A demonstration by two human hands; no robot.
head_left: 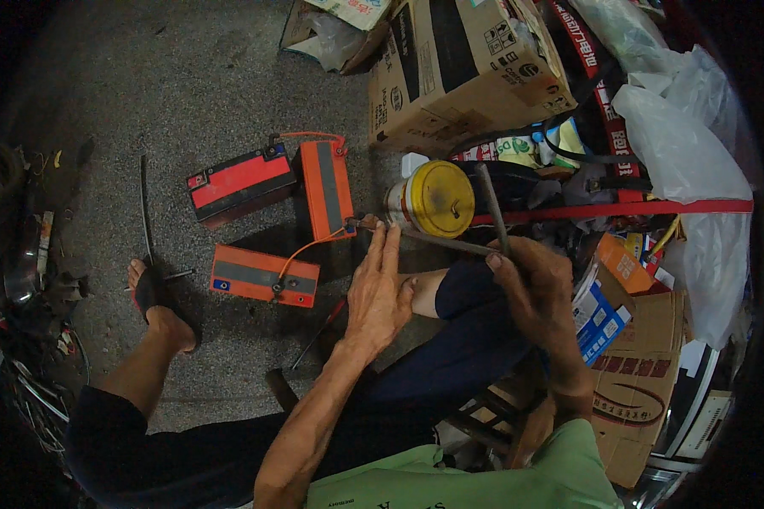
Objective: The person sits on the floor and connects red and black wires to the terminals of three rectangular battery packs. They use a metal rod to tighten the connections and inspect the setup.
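Note:
My right hand (535,284) is closed round an angled grey metal bar (454,243). One arm of the bar points up past the bucket; the other runs left to a terminal on an upright orange battery (327,182) with a grey stripe. My left hand (378,293) has its fingers stretched out, their tips beside the bar's end at that terminal. A second orange battery (246,265) lies below, joined by an orange wire (301,250). At the upper left sits a black battery with a red top (242,182), linked by another orange wire (314,134).
A white bucket with a yellow lid (441,199) stands just beyond my hands. Cardboard boxes (450,93) and clear plastic bags (683,144) crowd the far and right sides. A screwdriver (318,335) is on the floor near my left forearm. Cables and scrap (38,373) line the left.

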